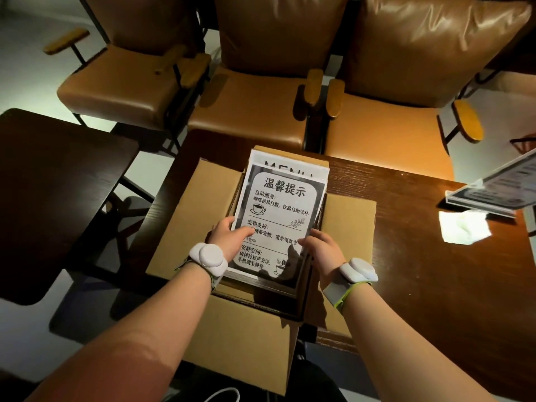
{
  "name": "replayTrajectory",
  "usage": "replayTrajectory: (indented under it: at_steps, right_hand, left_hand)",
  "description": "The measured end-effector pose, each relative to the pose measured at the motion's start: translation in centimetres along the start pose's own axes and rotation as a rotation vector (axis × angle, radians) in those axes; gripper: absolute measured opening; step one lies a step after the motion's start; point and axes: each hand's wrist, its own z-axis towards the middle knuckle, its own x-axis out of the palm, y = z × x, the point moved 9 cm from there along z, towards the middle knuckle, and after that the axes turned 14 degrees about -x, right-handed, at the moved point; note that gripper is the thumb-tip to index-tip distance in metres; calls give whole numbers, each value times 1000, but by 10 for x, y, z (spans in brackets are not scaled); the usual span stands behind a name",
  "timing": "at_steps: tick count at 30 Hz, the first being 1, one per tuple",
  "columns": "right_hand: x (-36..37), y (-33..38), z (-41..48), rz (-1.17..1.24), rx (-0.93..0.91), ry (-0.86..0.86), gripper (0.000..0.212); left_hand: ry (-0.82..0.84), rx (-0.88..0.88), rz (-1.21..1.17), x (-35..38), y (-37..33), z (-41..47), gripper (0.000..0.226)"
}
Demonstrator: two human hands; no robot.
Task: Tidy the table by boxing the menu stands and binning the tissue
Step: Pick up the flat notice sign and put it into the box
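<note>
- Both hands, left (229,237) and right (320,246), each grip an edge of the printed acrylic menu stand (280,216), steadying it flat over the open brown cardboard box (352,219).
- Right of the box, a second clear stand (493,187) and the crumpled white tissue (464,229) wait on the dark wooden counter (420,271).

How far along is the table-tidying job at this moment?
Done: one menu stand already sits in the cardboard box. In hand: the left hand and right hand are lowering a notice stand in. Left: another stand and the tissue remain on the table.
</note>
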Motion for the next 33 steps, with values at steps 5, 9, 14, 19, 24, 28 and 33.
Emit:
replayTrajectory:
  at_steps: [5, 9, 14, 19, 24, 28, 33]
  right_hand:
    - [-7, 10, -12, -50, -10, -24, 52]
    - [-10, 8, -15, 47, 1, -23, 39]
    - [-17, 18, -28, 94, -15, -50, 20]
    - [-22, 35, -52, 120, -62, -64, 26]
    - [-31, 51, -75, 157, -110, -84, 23]
    - [-42, 58, -92, 154, -141, -103, 20]
    - [-60, 60, -105, 172, -164, -112, 18]
  left_hand:
    - [-16, 3, -46, -5, 8, -7, 68]
    - [-19, -9, -102, -6, 14, -15, 61]
    - [-15, 5, -177, -11, 18, -23, 32]
    - [20, 55, -237, -9, 15, -40, 14]
    - [56, 145, -258, -5, 0, -71, 16]
    - [86, 177, -306, 1, -4, -90, 14]
    - [115, 196, -327, 15, -4, -111, 14]
